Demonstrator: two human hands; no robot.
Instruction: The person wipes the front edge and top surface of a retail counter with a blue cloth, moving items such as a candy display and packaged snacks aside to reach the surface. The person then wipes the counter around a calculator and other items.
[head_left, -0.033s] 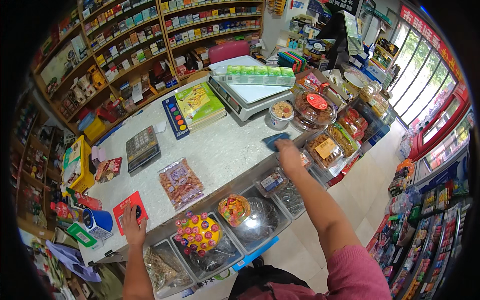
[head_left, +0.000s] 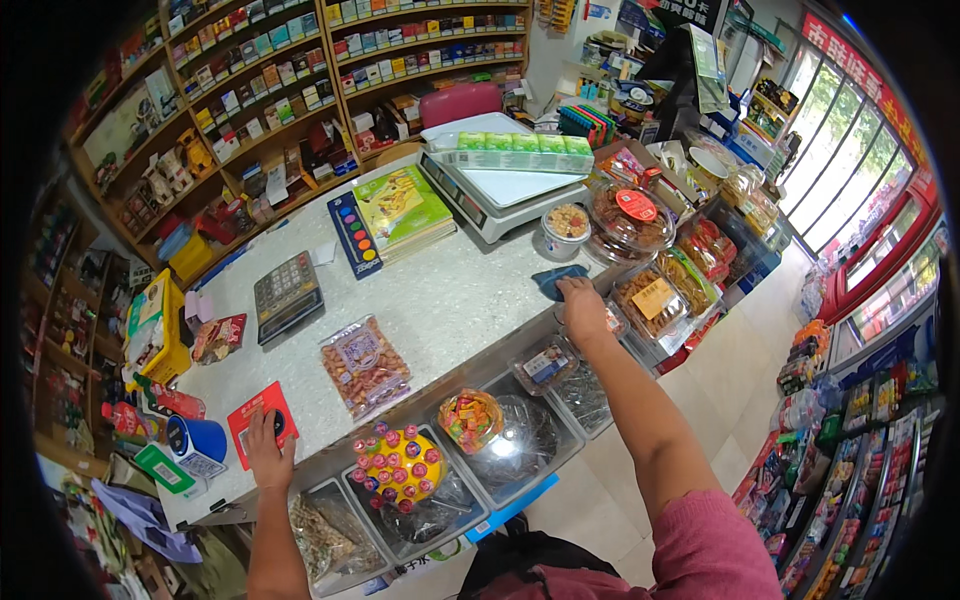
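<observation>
Right hand (head_left: 583,310) closed in a grip on a blue cloth (head_left: 549,279) at three o'clock on the table (head_left: 455,310), left (head_left: 268,458) resting loose on a red card (head_left: 258,403) at eight — an overlong swipe toward twelve could topple the tub (head_left: 566,230).

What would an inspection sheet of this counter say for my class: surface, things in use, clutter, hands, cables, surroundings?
Surface: counter, pale and speckled.
Things in use: red card, flat near the left end; blue item, perhaps cloth, near the front edge.
Clutter: nut bag, calculator, green book, scale with a green pack on top.
Hands: left hand resting on the card; right hand with fingers on the blue item, grip unclear.
Cables: nothing seen.
Surroundings: packed shelves behind, bins along the front, barred window at far right.
</observation>
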